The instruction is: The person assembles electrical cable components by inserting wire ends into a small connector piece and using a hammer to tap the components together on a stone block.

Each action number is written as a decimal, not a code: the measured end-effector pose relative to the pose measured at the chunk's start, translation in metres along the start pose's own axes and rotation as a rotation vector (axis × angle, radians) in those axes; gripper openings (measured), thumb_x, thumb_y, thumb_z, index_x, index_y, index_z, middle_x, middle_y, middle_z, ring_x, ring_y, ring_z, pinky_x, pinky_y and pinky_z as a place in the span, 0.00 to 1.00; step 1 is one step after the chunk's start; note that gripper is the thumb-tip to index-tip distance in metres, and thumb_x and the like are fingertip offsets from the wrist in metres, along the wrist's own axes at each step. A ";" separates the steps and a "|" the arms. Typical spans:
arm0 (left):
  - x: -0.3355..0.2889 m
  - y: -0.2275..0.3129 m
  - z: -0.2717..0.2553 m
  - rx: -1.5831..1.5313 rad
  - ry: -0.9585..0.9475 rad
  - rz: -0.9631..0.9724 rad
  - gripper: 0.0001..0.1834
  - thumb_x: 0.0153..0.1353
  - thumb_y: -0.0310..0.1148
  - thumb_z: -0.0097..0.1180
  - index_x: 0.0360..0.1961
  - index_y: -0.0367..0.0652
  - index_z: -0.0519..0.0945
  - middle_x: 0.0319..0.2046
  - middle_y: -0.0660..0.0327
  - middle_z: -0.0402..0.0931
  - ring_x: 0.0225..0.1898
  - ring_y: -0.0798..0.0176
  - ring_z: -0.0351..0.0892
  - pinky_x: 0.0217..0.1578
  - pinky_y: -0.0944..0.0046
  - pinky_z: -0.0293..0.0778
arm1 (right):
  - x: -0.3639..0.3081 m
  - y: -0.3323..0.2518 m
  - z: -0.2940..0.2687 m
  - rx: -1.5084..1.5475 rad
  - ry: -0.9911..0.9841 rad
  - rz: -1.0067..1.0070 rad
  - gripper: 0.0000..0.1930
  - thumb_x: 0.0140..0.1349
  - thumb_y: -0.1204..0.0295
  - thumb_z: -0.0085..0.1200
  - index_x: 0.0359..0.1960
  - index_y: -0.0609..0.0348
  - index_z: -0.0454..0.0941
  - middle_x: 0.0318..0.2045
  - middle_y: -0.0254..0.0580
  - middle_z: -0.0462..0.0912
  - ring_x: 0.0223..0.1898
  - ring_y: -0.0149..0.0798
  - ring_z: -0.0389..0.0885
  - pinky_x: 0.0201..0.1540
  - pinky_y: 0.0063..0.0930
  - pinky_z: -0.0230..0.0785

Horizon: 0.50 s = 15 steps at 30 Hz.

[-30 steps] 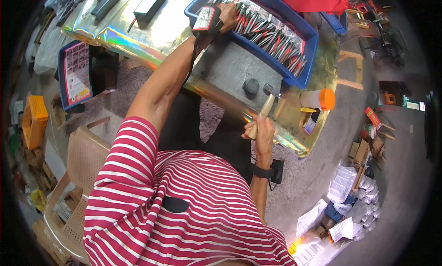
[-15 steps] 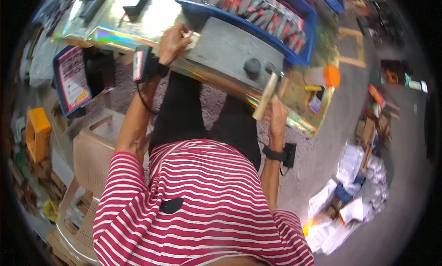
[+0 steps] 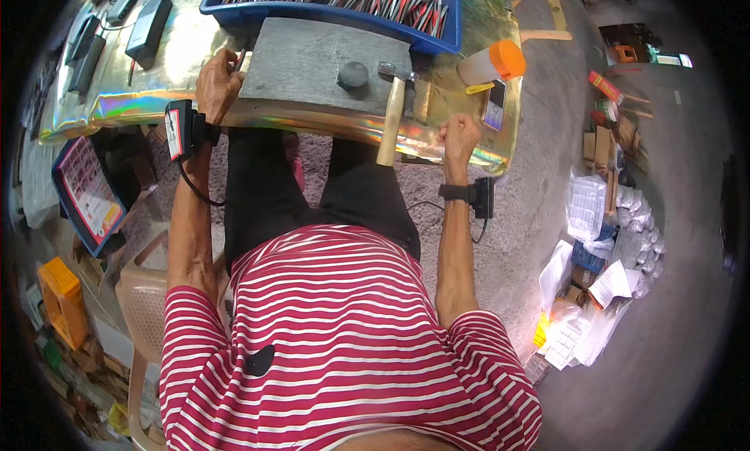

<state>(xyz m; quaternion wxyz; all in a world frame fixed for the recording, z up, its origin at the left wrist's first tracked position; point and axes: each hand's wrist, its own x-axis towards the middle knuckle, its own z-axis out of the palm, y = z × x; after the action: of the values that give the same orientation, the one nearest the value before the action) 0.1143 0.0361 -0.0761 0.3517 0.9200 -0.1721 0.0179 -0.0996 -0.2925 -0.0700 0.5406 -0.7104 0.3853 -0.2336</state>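
The left hand (image 3: pixel 219 80), a second ago stretched out to the blue tray (image 3: pixel 328 10) of red-handled pieces, has been drawn back to the left edge of the grey slab (image 3: pixel 312 57), where a thin piece is pinched between closed fingers. The hammer (image 3: pixel 392 111), held upright before, is now laid on the foil-covered table (image 3: pixel 141 99) with its head beside the round black block (image 3: pixel 353 74). The right hand (image 3: pixel 459 135) is closed into an empty fist just right of the handle, so a piece appears fetched but striking not yet begun.

Hammer (image 3: pixel 391 117) on slab (image 3: pixel 312 57), round weight (image 3: pixel 353 74) left, tray (image 3: pixel 328 14) behind
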 end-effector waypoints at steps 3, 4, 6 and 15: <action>0.003 0.001 0.002 -0.003 0.017 -0.008 0.11 0.43 0.27 0.50 0.32 0.39 0.71 0.23 0.50 0.73 0.27 0.48 0.72 0.29 0.55 0.66 | 0.034 0.036 -0.002 -0.286 0.107 -0.266 0.06 0.51 0.74 0.44 0.23 0.66 0.70 0.15 0.41 0.71 0.18 0.32 0.71 0.22 0.26 0.65; 0.003 -0.002 0.002 0.037 0.019 -0.007 0.11 0.43 0.27 0.49 0.32 0.39 0.71 0.23 0.49 0.73 0.28 0.47 0.72 0.29 0.55 0.66 | 0.034 0.031 0.002 -0.284 0.105 -0.267 0.06 0.51 0.74 0.44 0.23 0.66 0.70 0.15 0.41 0.71 0.18 0.32 0.71 0.22 0.26 0.65; 0.004 -0.007 0.001 0.080 0.024 -0.008 0.11 0.43 0.27 0.48 0.32 0.40 0.71 0.23 0.48 0.73 0.28 0.46 0.73 0.29 0.54 0.66 | 0.034 0.020 0.011 -0.444 0.177 -0.303 0.06 0.47 0.74 0.46 0.21 0.65 0.72 0.15 0.43 0.72 0.21 0.38 0.72 0.27 0.31 0.64; 0.002 -0.010 -0.003 -0.092 0.021 -0.071 0.16 0.44 0.29 0.47 0.37 0.34 0.71 0.23 0.50 0.74 0.27 0.52 0.75 0.28 0.59 0.70 | 0.044 0.017 0.011 -0.771 0.144 -0.384 0.08 0.46 0.72 0.45 0.19 0.64 0.72 0.19 0.52 0.75 0.24 0.52 0.74 0.27 0.39 0.65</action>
<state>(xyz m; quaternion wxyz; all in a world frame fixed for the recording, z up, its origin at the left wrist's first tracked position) 0.1200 0.0441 -0.0798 0.3957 0.9082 -0.1360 0.0073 -0.0701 -0.3231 -0.0930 0.1542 -0.9010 0.3421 -0.2177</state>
